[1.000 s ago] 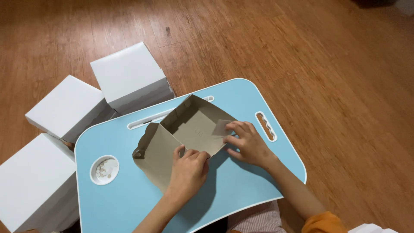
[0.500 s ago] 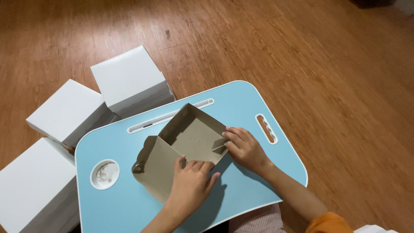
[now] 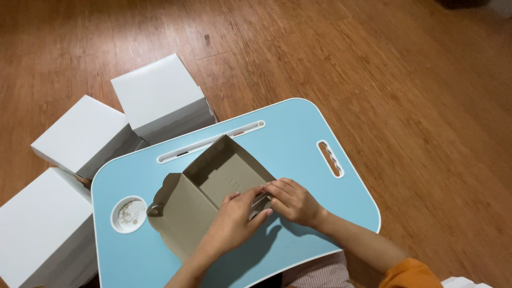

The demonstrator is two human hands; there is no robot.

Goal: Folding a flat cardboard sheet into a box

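Grey-brown cardboard, a half-folded flat-pack box [image 3: 213,186], sits mid-top of the light-blue lap table w/ rounded corners [image 3: 298,138]. Both hands meet at its near-right corner: left hand [image 3: 232,221] lies across the open flap, fingers curled and pinching the near wall; right hand [image 3: 293,201] closes thumb + fingertips on the same wall edge from the right side. So both grips are closed on the box, fingertips touching each other.

Change vs. the earlier pics: left hand was flat on the lower flap, right hand was at the far-right wall; now both have slid together to one corner, and the near wall stands up more. Judging by that, the work has moved from pressing the base flat to locking a side/corner tab; back and left walls look already raised.

Around it: long slot [image 3: 210,143] in the table just behind the box, round cup recess [image 3: 128,214] to the left, handle cut-out [image 3: 330,158] to the right. Three closed white boxes [image 3: 157,96] rest on the wood floor [image 3: 416,80], left of the table.
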